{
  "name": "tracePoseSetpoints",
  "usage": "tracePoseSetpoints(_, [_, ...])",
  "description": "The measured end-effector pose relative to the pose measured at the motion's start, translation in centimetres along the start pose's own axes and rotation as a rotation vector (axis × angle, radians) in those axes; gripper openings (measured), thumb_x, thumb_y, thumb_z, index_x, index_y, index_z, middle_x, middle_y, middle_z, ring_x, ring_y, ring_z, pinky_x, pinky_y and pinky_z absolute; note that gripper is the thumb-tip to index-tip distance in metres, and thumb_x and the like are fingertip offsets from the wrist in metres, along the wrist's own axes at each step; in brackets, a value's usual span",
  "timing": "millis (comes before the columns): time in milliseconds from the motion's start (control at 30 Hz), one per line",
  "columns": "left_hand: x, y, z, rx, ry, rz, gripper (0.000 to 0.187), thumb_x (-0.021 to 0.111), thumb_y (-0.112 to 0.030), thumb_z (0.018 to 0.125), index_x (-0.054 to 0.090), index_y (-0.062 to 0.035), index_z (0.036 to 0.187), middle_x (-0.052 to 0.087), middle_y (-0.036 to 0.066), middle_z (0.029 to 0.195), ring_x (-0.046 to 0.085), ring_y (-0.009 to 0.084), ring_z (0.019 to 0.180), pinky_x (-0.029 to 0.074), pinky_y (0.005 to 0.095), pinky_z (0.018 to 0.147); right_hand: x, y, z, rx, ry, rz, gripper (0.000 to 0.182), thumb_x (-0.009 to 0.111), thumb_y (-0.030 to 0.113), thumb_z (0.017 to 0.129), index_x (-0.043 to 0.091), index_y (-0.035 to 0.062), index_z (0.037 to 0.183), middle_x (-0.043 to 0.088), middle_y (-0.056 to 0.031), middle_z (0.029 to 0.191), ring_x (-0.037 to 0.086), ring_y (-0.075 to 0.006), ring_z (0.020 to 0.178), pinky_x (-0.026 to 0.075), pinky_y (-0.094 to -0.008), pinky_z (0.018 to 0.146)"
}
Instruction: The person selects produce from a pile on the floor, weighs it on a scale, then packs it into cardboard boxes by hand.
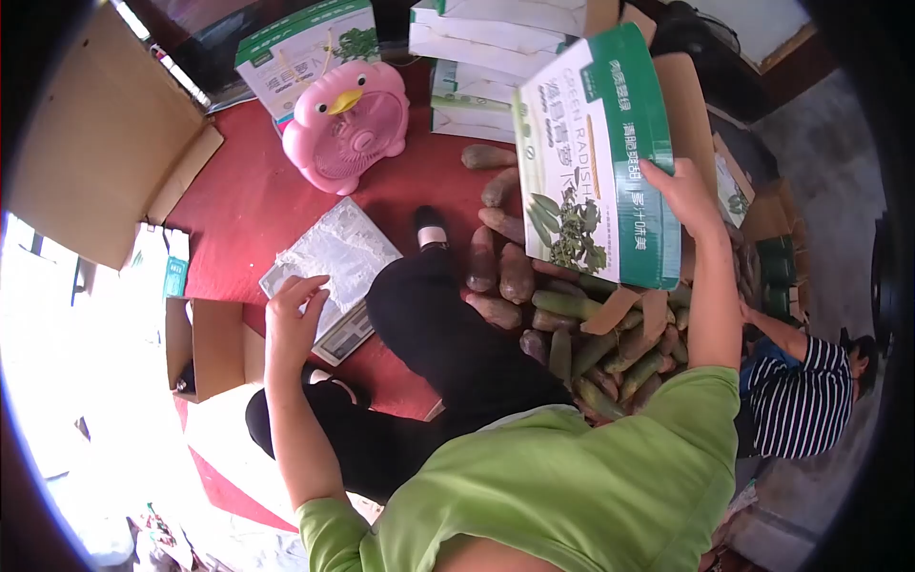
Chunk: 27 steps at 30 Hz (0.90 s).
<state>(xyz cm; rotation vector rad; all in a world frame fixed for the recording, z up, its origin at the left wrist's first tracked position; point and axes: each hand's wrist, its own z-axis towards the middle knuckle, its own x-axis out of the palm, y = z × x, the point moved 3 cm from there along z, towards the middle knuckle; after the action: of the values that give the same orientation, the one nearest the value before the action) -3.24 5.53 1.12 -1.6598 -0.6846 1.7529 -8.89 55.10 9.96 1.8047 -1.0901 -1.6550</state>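
My right hand [681, 198] grips the side of a green and white carton [596, 162] printed with "GREEN RADISH", holding it raised and tilted. Its lower flaps hang loose over a heap of green radishes [624, 357], some of them purplish and seemingly wrapped in film. Over the near left side of a flat scale [338, 248] hovers my left hand [295, 310], fingers loosely bent and apart, with nothing in them. A crumpled clear sheet covers the scale's plate, and its display panel faces my legs.
A pink penguin-shaped fan [348, 124] stands on the red floor covering [229, 229], before another printed carton [305, 52]. More white boxes [496, 86] are stacked at the back. Brown cardboard [205, 348] lies left. A person in a striped shirt [801, 400] is at right.
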Motion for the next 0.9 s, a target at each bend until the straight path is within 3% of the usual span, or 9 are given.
tracePoseSetpoints(100, [0.1, 0.1, -0.1, 0.034, 0.015, -0.029, 0.017, 0.066, -0.004, 0.080, 0.069, -0.0026, 0.097, 0.065, 0.012, 0.084, 0.063, 0.0215, 0.077, 0.048, 0.0297, 0.070, 2.0, 5.9, -1.6, -0.027, 0.049, -0.171, 0.035, 0.059, 0.029, 0.089, 0.065, -0.0060, 0.092, 0.066, -0.0083, 0.076, 0.060, -0.0123, 0.068, 0.046, -0.0304, 0.066])
tracePoseSetpoints(167, [0.1, 0.0, 0.0, 0.031, 0.021, -0.044, 0.017, 0.065, -0.005, 0.081, 0.069, -0.0030, 0.097, 0.065, 0.011, 0.086, 0.064, 0.0213, 0.079, 0.048, 0.0297, 0.072, 3.6, 8.6, -2.0, -0.310, 0.125, -0.145, 0.033, 0.058, 0.027, 0.089, 0.064, -0.0056, 0.094, 0.066, -0.0081, 0.074, 0.060, -0.0136, 0.066, 0.046, -0.0321, 0.065])
tracePoseSetpoints(333, [0.7, 0.2, 0.4, 0.042, 0.036, -0.101, 0.018, 0.063, -0.006, 0.083, 0.068, -0.0037, 0.099, 0.067, 0.011, 0.091, 0.064, 0.0228, 0.085, 0.048, 0.0303, 0.076, 9.9, 14.6, -1.4, -0.841, 0.155, -0.432, 0.038, 0.064, 0.031, 0.084, 0.063, -0.0060, 0.080, 0.054, -0.0218, 0.059, 0.055, -0.0357, 0.055, 0.042, -0.0440, 0.056])
tracePoseSetpoints(400, [0.8, 0.4, 0.7, 0.063, 0.052, -0.081, 0.022, 0.061, -0.006, 0.084, 0.066, -0.0057, 0.106, 0.067, 0.012, 0.098, 0.064, 0.0259, 0.093, 0.048, 0.0318, 0.081, 13.0, 17.2, -2.2, -1.184, 0.135, -0.608, 0.034, 0.059, 0.033, 0.085, 0.065, 0.0012, 0.074, 0.061, -0.0176, 0.066, 0.062, -0.0350, 0.066, 0.049, -0.0438, 0.059])
tracePoseSetpoints(500, [1.6, 2.5, 0.8, -0.065, 0.034, -0.098, 0.025, 0.061, -0.006, 0.084, 0.065, -0.0066, 0.109, 0.066, 0.013, 0.106, 0.064, 0.0267, 0.098, 0.048, 0.0324, 0.084, 19.1, 19.3, -2.6, -1.308, 0.209, -0.843, 0.016, 0.054, 0.021, 0.080, 0.066, 0.0100, 0.081, 0.063, -0.0041, 0.077, 0.064, -0.0216, 0.079, 0.052, -0.0347, 0.063])
tracePoseSetpoints(533, [1.9, 3.8, 0.7, -0.205, 0.129, -0.141, 0.031, 0.062, -0.008, 0.083, 0.063, -0.0067, 0.114, 0.063, 0.017, 0.113, 0.060, 0.0301, 0.106, 0.046, 0.0353, 0.089, 21.5, 19.4, -2.5, -1.326, 0.182, -0.836, 0.013, 0.055, 0.018, 0.075, 0.066, 0.0112, 0.077, 0.063, -0.0035, 0.076, 0.063, -0.0210, 0.078, 0.053, -0.0344, 0.062])
tracePoseSetpoints(633, [2.9, 6.1, -0.3, -0.058, 0.100, 0.147, 0.036, 0.062, -0.010, 0.082, 0.060, -0.0050, 0.118, 0.062, 0.020, 0.114, 0.057, 0.0340, 0.111, 0.044, 0.0386, 0.092, 26.7, 19.4, -3.4, -1.411, 0.234, -0.847, 0.012, 0.056, 0.017, 0.075, 0.066, 0.0111, 0.072, 0.064, -0.0030, 0.074, 0.063, -0.0199, 0.077, 0.053, -0.0346, 0.059])
tracePoseSetpoints(667, [3.1, 6.7, -0.4, -0.137, 0.156, 0.147, 0.046, 0.064, -0.012, 0.081, 0.054, -0.0055, 0.125, 0.057, 0.022, 0.120, 0.050, 0.0367, 0.117, 0.041, 0.0417, 0.098, 28.3, 19.0, -3.6, -1.440, 0.228, -0.841, 0.012, 0.056, 0.016, 0.075, 0.066, 0.0112, 0.071, 0.064, -0.0026, 0.073, 0.063, -0.0193, 0.076, 0.053, -0.0342, 0.058])
tracePoseSetpoints(900, [4.7, 8.4, -1.2, -0.286, 0.323, 0.368, 0.059, 0.066, -0.018, 0.079, 0.044, -0.0058, 0.133, 0.046, 0.021, 0.134, 0.042, 0.0370, 0.125, 0.034, 0.0437, 0.104, 36.5, 15.1, -3.6, -1.482, 0.268, -0.803, 0.012, 0.058, 0.017, 0.073, 0.066, 0.0130, 0.065, 0.064, -0.0004, 0.072, 0.063, -0.0175, 0.076, 0.051, -0.0327, 0.056])
